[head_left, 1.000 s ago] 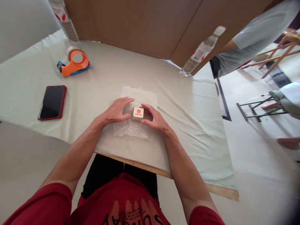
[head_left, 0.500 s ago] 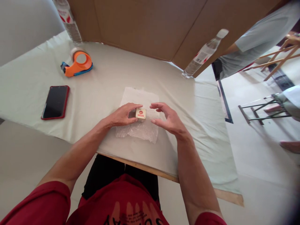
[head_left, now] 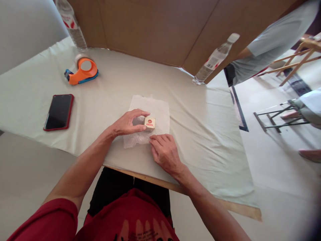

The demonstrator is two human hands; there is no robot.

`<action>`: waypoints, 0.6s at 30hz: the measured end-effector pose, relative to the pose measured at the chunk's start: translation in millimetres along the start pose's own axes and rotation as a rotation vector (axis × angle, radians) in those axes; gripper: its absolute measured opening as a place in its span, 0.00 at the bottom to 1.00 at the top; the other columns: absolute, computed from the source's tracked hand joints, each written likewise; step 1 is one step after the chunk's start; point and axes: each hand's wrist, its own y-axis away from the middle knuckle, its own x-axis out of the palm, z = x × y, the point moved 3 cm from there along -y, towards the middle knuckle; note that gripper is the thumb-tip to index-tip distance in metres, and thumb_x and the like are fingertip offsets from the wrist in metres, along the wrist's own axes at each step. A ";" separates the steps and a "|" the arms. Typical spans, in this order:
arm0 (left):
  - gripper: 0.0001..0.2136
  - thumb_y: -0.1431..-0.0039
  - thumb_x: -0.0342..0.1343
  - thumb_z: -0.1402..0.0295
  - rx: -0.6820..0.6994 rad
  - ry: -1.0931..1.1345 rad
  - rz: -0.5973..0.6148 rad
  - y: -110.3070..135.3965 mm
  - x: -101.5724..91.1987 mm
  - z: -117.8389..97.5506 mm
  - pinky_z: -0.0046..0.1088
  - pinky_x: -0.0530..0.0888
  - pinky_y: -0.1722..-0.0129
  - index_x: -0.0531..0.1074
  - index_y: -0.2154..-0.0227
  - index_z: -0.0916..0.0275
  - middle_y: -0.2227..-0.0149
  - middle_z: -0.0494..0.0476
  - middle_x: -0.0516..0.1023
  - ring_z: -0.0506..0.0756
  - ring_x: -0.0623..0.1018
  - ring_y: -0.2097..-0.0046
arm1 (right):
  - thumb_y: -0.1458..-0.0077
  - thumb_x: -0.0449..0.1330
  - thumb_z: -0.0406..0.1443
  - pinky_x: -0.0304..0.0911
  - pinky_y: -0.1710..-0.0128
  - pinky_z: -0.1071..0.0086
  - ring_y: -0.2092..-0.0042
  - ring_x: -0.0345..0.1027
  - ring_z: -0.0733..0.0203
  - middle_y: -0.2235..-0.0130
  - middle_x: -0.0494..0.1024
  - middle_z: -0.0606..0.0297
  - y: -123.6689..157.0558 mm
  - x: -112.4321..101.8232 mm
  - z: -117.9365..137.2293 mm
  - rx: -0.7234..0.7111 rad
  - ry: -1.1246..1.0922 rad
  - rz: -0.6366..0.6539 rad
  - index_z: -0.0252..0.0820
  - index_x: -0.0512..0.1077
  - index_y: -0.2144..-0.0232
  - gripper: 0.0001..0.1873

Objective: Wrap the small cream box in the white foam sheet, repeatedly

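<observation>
A small cream-coloured box with red print on its top lies on a sheet of bubble wrap. My left hand holds it from the left, thumb at the near corner and fingertips at the far one. Down at the near right edge of the sheet, my right hand has its fingers closed and pressed together on the bubble wrap. That hand covers the sheet's near right corner, so the exact grip of its fingertips is partly hidden.
An orange tape dispenser and a red-cased phone lie to the left. Two water bottles stand by a cardboard panel. The table's wooden front edge is close to me. Another person's arm shows at right.
My right hand has moved from beside the box down toward me to the sheet's near edge, and its fingers have closed. My left hand stays at the box.
</observation>
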 end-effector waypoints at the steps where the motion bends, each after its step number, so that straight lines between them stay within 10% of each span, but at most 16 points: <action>1: 0.24 0.41 0.59 0.53 0.014 0.019 -0.002 0.3 -1.3 -1.3 0.43 0.69 0.39 0.74 0.46 0.60 0.43 0.63 0.75 0.63 0.75 0.41 | 0.43 0.57 0.24 0.60 0.55 0.59 0.60 0.72 0.53 0.60 0.83 0.59 -4.6 -2.9 -3.9 0.022 -0.003 -0.015 0.40 0.73 0.65 0.09; 9: 0.24 0.50 0.67 0.49 -0.017 -0.023 0.018 0.1 0.8 -1.9 0.45 0.70 0.40 0.78 0.54 0.60 0.41 0.67 0.73 0.66 0.73 0.39 | 0.38 0.57 0.32 0.59 0.56 0.60 0.57 0.74 0.53 0.57 0.82 0.57 -49.0 -8.8 -42.7 0.174 -0.097 -0.048 0.42 0.73 0.66 0.05; 18: 0.11 0.43 0.59 0.59 -0.233 0.110 -0.193 -4.3 22.0 1.7 0.28 0.73 0.62 0.74 0.73 0.62 0.52 0.62 0.82 0.57 0.80 0.55 | 0.41 0.61 0.44 0.65 0.50 0.61 0.52 0.75 0.55 0.55 0.81 0.57 -56.7 18.9 -78.5 0.458 -0.801 -0.012 0.43 0.72 0.72 0.12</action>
